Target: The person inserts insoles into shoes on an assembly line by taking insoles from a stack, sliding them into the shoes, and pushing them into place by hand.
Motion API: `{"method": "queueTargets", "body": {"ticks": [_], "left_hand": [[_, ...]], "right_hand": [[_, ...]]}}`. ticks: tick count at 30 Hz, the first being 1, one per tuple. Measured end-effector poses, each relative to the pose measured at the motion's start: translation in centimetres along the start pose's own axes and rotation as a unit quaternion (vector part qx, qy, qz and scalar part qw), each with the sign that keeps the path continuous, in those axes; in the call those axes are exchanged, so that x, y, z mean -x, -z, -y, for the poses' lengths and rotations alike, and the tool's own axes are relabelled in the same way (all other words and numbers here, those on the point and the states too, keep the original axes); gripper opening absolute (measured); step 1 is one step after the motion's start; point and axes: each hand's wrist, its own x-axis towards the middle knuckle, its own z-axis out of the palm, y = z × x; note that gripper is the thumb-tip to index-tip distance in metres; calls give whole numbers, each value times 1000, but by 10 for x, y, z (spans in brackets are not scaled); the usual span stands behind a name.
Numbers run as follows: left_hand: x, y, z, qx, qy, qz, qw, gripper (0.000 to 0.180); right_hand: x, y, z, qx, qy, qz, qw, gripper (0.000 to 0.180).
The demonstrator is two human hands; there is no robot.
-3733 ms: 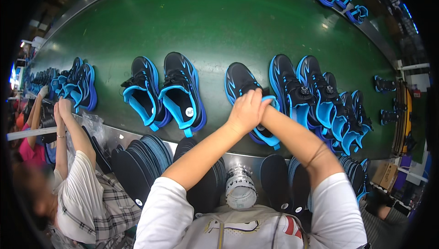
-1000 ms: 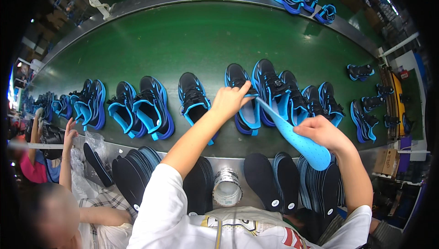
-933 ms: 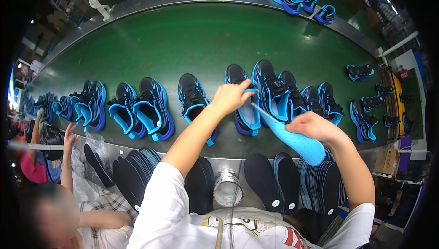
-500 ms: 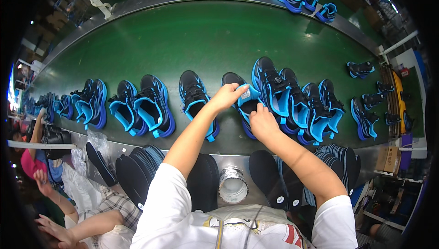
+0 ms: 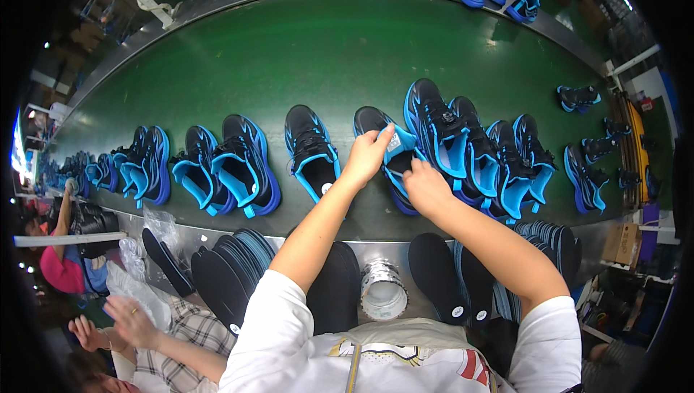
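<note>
- Brought right hand (image 5: 428,189) inward since a second ago, from four o'clock with a blue insole then in the fingers, to the opening of the handled shoe (image 5: 395,165).
- Handled shoe near the middle of the view, on the green surface (image 5: 289,46); toe toward eleven o'clock, heel toward five. All directions below reckoned from there.
- Pinching the tongue (image 5: 398,146) in left hand (image 5: 367,154) from the nine o'clock side; grip narrow, blue lining and white label turned upward.
- Bunching the right fingers at the collar, on the four o'clock side; cannot tell whether anything lies between them.
- At nine o'clock, near, a single shoe (image 5: 311,140); farther out, a pair of shoes (image 5: 242,140).
- From two to three o'clock, just beside, a row of shoes (image 5: 434,115).
- At five o'clock, upright black insoles (image 5: 436,274); at eight, a stack of insoles (image 5: 220,288).
- At six o'clock, a clear round container (image 5: 383,295).
- Far out at eight o'clock, co-worker's hands (image 5: 134,323), raised.
</note>
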Motion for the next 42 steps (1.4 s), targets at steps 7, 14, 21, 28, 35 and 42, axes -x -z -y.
{"method": "queueTargets", "body": {"ticks": [7, 14, 21, 28, 35, 42], "left_hand": [[2, -6, 11, -47, -77, -55, 994, 51], [3, -5, 14, -67, -85, -39, 993, 49], [-3, -1, 3, -172, -122, -112, 971, 45], [-4, 3, 1, -414, -417, -177, 789, 24], [1, 0, -18, -499, -261, 42, 825, 48], [35, 2, -6, -451, -338, 11, 826, 36]], "right_hand": [[-30, -29, -5, 45, -15, 51, 998, 23], [-33, -15, -3, 141, 23, 229, 963, 31], [-40, 1, -7, 167, 64, 347, 921, 28], [-9, 27, 0, 49, 78, 327, 940, 51], [15, 8, -1, -7, 65, 166, 984, 34], [102, -32, -4, -265, 3, -252, 931, 12]]}}
